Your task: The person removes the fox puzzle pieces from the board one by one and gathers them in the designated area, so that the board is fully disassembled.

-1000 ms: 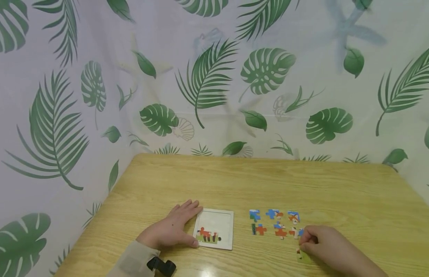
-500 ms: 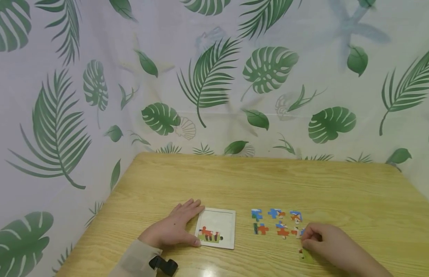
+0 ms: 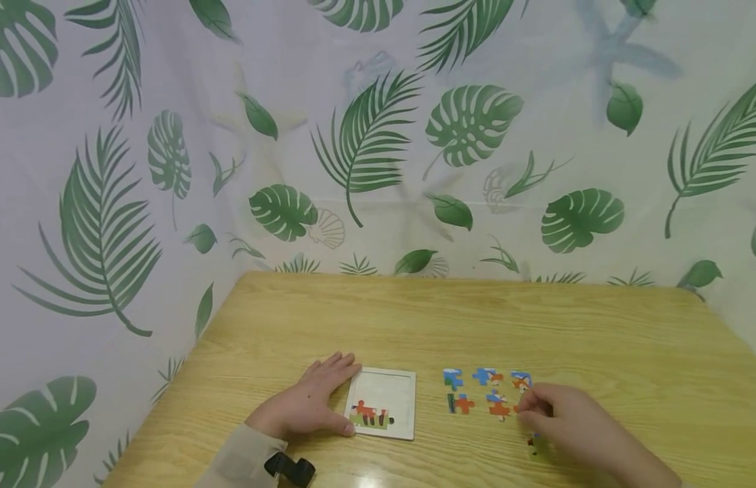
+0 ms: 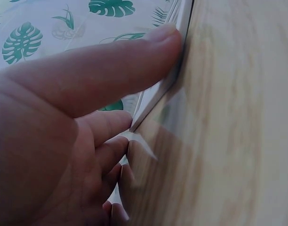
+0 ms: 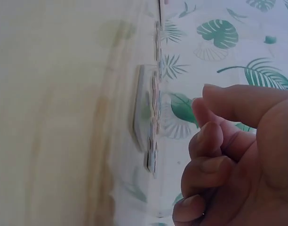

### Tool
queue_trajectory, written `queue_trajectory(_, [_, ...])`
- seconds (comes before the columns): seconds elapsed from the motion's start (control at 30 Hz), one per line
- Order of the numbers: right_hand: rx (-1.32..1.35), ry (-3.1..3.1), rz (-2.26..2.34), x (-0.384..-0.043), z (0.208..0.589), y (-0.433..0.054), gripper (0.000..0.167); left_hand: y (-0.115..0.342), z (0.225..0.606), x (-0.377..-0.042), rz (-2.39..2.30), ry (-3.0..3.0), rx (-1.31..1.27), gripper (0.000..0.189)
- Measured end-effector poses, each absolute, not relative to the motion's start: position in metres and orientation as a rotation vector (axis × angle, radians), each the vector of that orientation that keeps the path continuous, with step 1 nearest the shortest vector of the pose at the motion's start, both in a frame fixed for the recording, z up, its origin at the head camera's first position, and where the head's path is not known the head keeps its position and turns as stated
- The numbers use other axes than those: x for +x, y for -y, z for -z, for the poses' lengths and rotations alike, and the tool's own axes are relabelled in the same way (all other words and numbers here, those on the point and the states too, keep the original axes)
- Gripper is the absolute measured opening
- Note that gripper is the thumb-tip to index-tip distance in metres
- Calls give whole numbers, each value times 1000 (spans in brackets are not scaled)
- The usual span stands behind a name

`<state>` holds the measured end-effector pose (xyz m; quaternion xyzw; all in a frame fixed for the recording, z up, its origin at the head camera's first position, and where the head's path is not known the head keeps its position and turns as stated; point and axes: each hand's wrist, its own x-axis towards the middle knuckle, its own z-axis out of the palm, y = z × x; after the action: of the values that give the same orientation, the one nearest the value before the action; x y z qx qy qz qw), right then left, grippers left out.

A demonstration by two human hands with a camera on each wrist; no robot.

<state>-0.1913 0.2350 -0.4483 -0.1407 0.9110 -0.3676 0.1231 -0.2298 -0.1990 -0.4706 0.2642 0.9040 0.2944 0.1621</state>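
My left hand [image 3: 307, 405] lies flat at the left side of a shallow white puzzle tray [image 3: 390, 386]. Its thumb and fingertips touch the tray's edge [image 4: 158, 96] in the left wrist view. Several joined jigsaw pieces [image 3: 370, 416], red and green, fill the tray's lower left. Over the loose pieces on the right hovers my right hand [image 3: 567, 423], fingers loosely bent and thumb close to the index finger. Nothing shows between them in the right wrist view. Beneath this hand a green piece [image 3: 533, 446] and a reddish one are partly hidden.
Loose jigsaw pieces lie in rows right of the tray, among them a blue-green piece [image 3: 452, 377], a blue-orange piece [image 3: 487, 376] and a red piece [image 3: 462, 404]. They rest on a wooden table [image 3: 353, 318]. A leaf-patterned curtain [image 3: 384, 237] stands behind and left.
My right hand has shifted slightly up and left over the loose pieces, covering more of the right-hand ones. My left hand stays at the tray, and the tray's pieces look the same.
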Motion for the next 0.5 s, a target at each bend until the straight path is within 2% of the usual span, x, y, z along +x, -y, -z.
queue_trajectory(0.5, [-669, -2689, 1063, -195, 437, -183, 8, 198, 470, -229, -851, -2583, 755, 104])
